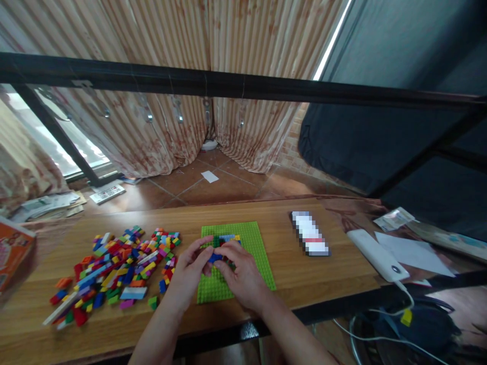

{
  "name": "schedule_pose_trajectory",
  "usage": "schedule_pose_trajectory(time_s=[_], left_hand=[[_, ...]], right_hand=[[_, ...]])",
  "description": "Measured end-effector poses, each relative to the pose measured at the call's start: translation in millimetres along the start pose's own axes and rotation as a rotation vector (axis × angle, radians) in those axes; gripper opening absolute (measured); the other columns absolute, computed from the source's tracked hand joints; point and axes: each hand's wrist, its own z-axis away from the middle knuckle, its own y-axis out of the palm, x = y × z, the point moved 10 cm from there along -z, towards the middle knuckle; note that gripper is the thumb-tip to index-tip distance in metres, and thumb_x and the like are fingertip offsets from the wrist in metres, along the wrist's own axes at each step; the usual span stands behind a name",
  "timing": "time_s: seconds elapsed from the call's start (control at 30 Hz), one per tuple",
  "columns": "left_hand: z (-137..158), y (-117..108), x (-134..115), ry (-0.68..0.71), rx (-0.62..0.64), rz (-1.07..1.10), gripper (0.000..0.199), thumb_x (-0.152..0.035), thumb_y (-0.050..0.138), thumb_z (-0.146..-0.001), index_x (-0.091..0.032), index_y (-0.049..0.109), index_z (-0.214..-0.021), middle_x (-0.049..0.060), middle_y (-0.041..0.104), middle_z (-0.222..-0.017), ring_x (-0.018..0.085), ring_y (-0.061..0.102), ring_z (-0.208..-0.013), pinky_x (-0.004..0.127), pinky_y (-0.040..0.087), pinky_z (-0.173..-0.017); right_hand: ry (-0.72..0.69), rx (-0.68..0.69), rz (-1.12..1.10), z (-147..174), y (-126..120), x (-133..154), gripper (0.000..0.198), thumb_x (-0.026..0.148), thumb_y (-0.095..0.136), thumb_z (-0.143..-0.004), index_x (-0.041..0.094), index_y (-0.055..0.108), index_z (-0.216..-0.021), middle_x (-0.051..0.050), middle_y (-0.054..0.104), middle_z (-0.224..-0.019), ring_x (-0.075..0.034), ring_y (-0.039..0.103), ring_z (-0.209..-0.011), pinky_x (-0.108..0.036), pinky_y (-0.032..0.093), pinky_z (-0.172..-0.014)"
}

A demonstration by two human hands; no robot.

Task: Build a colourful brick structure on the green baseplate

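A lime-green baseplate point(247, 233) lies on the wooden table, with both my hands over its middle. Between my fingertips is a blue toy brick point(215, 257). My left hand point(196, 258) pinches it from the left, while the fingers of my right hand point(239, 266) close on it from the other side. Just behind my fingers, a low build of light blue, yellow, red and green bricks point(228, 237) stands on the plate, partly hidden by my hands. I cannot see whether the blue brick touches the plate.
Left of the plate spreads a heap of loose coloured bricks point(129, 268). A phone point(310, 233) lies to the right. Beyond it, a white power bank point(376, 253) with a cable rests near the table's right edge. An orange box point(13, 253) stands at far left.
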Motion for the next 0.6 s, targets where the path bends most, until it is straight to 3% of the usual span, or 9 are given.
schedule_pose_trajectory(time_s=[0.2,0.6], left_hand=[[0.3,-0.4,-5.8,0.03,-0.05,-0.031,0.049,-0.043,0.071,-0.071,-0.011,0.065,-0.107,-0.005,0.053,-0.055,0.008,0.043,-0.05,0.02,0.035,-0.047],[-2.9,1.4,-3.4,0.065,-0.027,-0.064,0.046,-0.041,0.071,-0.072,-0.01,0.066,-0.106,-0.004,0.056,-0.058,0.008,0.045,-0.05,0.02,0.037,-0.047]], right_hand=[[-0.028,0.0,0.056,1.9,1.0,0.3,0.018,0.021,0.054,-0.092,0.022,0.064,-0.107,-0.006,0.062,-0.1,-0.017,0.058,-0.093,-0.032,0.049,-0.084],[-0.043,-0.005,0.092,2.4,1.9,1.9,0.018,0.019,0.053,-0.091,0.022,0.064,-0.105,-0.005,0.061,-0.099,-0.017,0.057,-0.092,-0.032,0.049,-0.083]])
